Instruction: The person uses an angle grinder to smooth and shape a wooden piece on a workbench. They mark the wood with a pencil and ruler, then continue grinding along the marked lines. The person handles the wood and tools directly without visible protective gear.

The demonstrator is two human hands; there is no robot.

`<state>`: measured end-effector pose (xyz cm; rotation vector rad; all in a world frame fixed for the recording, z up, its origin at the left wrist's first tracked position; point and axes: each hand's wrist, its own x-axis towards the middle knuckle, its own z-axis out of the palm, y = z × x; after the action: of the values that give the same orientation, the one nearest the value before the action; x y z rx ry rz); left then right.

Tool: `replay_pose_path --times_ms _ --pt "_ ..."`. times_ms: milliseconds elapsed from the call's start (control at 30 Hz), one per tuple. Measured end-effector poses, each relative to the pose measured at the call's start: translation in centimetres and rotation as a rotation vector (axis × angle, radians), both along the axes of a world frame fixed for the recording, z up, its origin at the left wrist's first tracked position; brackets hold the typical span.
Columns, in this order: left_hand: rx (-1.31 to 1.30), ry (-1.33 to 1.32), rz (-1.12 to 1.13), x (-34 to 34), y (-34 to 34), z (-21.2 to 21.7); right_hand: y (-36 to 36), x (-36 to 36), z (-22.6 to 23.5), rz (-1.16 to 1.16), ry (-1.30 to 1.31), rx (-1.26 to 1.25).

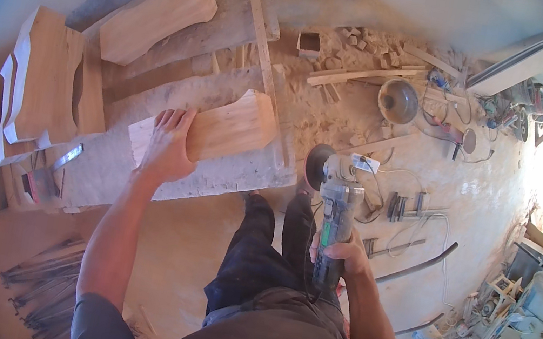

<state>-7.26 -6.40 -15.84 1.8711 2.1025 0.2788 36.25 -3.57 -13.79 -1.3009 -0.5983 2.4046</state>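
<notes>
A shaped wooden board [228,128] with a curved notch near its far end lies on a dusty workbench [212,186]. My left hand [172,145] grips the board's near left end, thumb along its lower edge and fingers over the top. In my right hand [341,253] is an angle grinder [338,212], fingers wrapped round its body. The grinder is held upright beside the bench, clear of the board. Its round reddish-brown sanding disc [317,166] faces left, towards the bench. Whether the disc is spinning cannot be made out.
Stacked shaped boards [47,81] stand at the bench's left end, and another board [160,20] lies behind. A wooden strip [261,43] crosses the bench. Offcuts, sawdust and a metal bowl-shaped thing [397,101] cover the floor beyond. Cables and a black hose [421,264] lie at right; thin rods [47,286] lie lower left.
</notes>
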Motion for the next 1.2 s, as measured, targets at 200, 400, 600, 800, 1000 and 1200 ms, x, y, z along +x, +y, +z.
replay_pose_path --times_ms 200,400,600,800,1000,1200 --pt "0.023 0.056 0.024 0.4 -1.5 -0.3 0.4 -2.6 0.4 0.079 0.028 0.076" --pt "0.184 0.046 0.329 -0.1 -5.7 0.8 0.7 -6.0 0.8 0.176 0.02 0.115" --pt "0.179 -0.882 0.717 13.4 -7.4 2.5 2.0 -8.0 1.4 0.24 -0.081 0.175" --pt "-0.209 -1.929 0.92 22.4 -1.6 3.7 3.1 -8.6 0.9 0.379 -0.224 0.288" --pt "-0.238 -1.81 0.783 24.7 -3.6 2.3 -0.1 -6.0 1.2 0.39 -0.234 0.46" --pt "-0.236 -1.831 0.836 20.1 2.5 3.0 5.9 -9.8 -0.2 0.472 -0.178 0.338"
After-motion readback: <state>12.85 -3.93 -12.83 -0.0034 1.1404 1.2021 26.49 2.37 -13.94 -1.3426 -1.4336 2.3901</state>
